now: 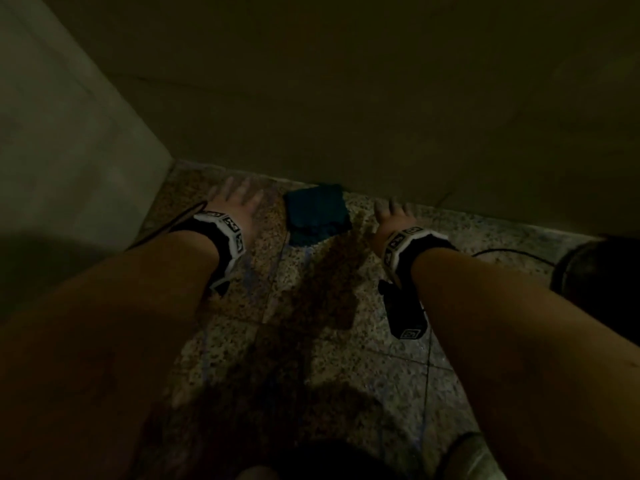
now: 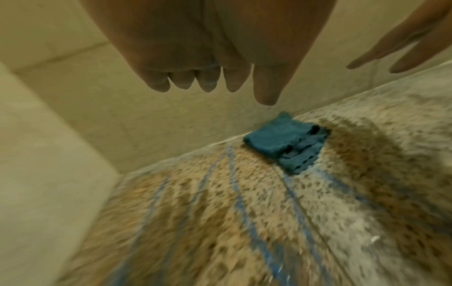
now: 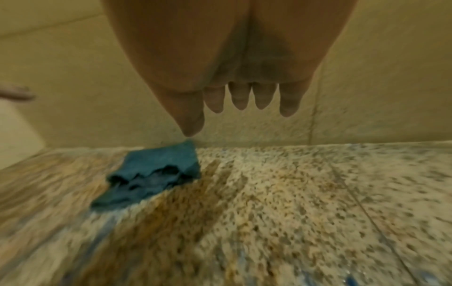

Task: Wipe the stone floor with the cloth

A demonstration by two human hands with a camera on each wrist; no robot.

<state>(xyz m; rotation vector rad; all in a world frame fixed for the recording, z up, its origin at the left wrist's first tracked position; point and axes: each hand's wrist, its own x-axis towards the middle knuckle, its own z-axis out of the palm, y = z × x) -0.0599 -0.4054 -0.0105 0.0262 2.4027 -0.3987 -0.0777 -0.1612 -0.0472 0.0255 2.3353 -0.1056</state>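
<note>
A folded blue cloth (image 1: 317, 214) (image 2: 286, 142) (image 3: 151, 174) lies on the speckled stone floor (image 1: 311, 299) (image 2: 220, 222) (image 3: 281, 203), right against the base of the wall. My left hand (image 1: 237, 197) (image 2: 210, 81) hovers to the left of the cloth, fingers straight and spread, holding nothing. My right hand (image 1: 393, 213) (image 3: 239, 102) hovers to the right of it, fingers also straight, empty. Neither hand touches the cloth. A dark wet-looking patch (image 3: 186, 193) stains the floor just in front of the cloth.
A pale wall (image 1: 381, 98) runs across the back and meets a side wall (image 1: 69, 150) in a corner at the left. Blue streaks (image 2: 239, 203) mark the floor. A dark round object (image 1: 599, 278) with a thin cable sits at the right edge.
</note>
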